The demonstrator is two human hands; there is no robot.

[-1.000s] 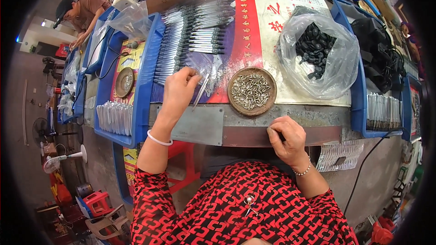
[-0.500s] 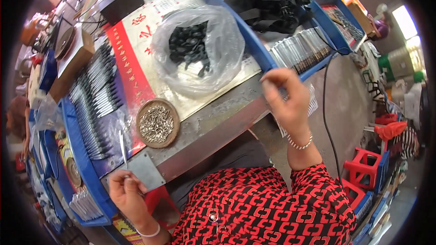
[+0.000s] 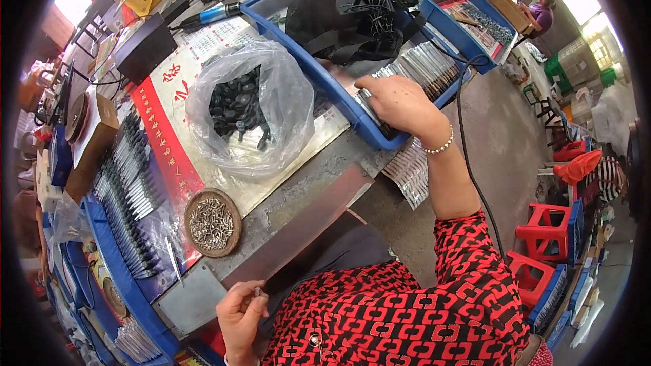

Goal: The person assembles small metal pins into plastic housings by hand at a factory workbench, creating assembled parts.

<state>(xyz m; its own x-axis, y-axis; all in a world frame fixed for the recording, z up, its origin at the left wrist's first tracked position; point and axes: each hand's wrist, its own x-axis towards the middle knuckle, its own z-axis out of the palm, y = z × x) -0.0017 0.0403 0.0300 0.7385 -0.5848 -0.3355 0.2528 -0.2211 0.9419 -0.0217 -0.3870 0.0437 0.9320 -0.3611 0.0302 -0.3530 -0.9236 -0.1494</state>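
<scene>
In the head view, I judge the work partly done: long rows of dark-ended pens (image 3: 129,186) lie side by side on the table at the left, while a stock of clear tubes (image 3: 428,71) stands unused in the blue tray (image 3: 361,124) at the right. Supplies for more work are plentiful: loose black parts (image 3: 234,98) fill much of the open plastic bag (image 3: 288,118), and small metal tips (image 3: 211,224) cover the floor of the round dish (image 3: 237,236). I find the right hand (image 3: 405,105) at the near end of the tray, palm down over the tubes, fingers bent and closely gathered; they hide their own contact, so I cannot tell whether a tube is gripped. I read the left hand (image 3: 241,313) as pinched, thumb against curled fingers, around a small metal piece (image 3: 258,291), though it is too small to identify with certainty. The tweezers (image 3: 175,261) lie free beside the dish. The tubes are slim, straight and shiny, packed side by side, silvery along their length and darker brown at the near ends.
</scene>
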